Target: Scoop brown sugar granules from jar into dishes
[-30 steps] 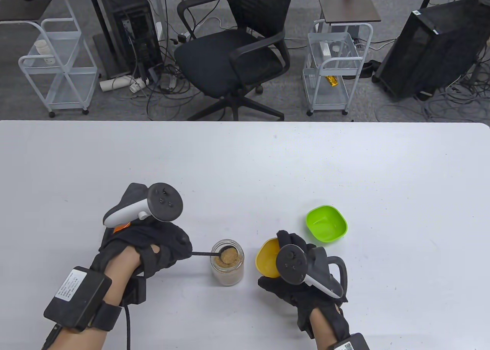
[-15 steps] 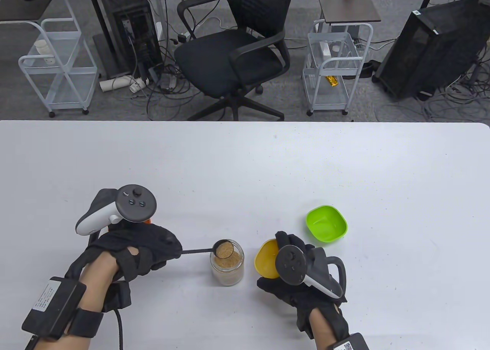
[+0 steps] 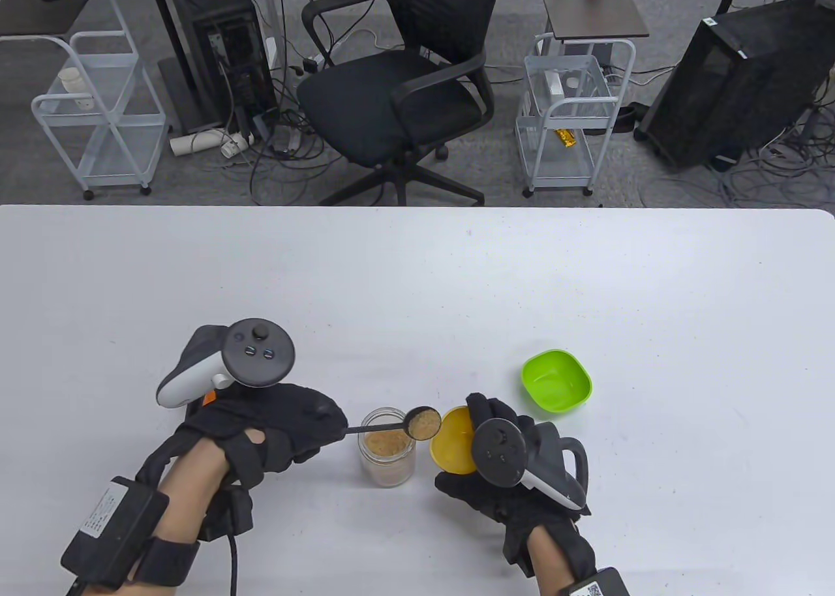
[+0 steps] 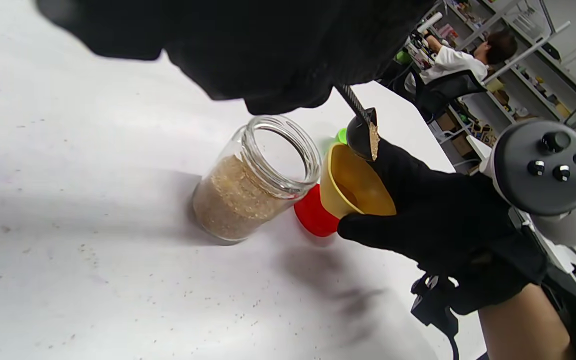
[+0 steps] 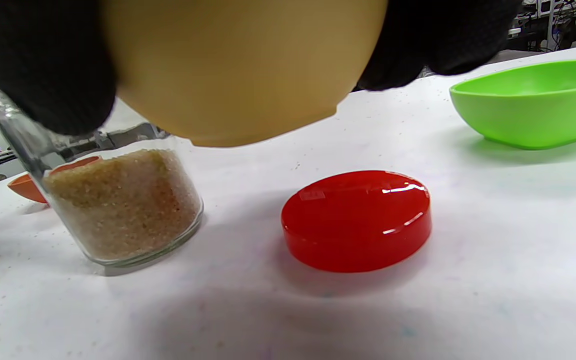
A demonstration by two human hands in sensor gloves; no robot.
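White table (image 3: 587,283) carries all. Right hand (image 3: 515,485) grips yellow dish (image 3: 453,449), tilted, lifted above red lid (image 5: 357,220). Left hand (image 3: 274,426) pinches black spoon (image 3: 417,423), bowl full of brown sugar, just beside dish rim, perhaps touching. Glass jar (image 3: 387,456) upright between hands, open, about half full. Green dish (image 3: 556,381) farther right, apart. Office chair (image 3: 398,94) behind table.
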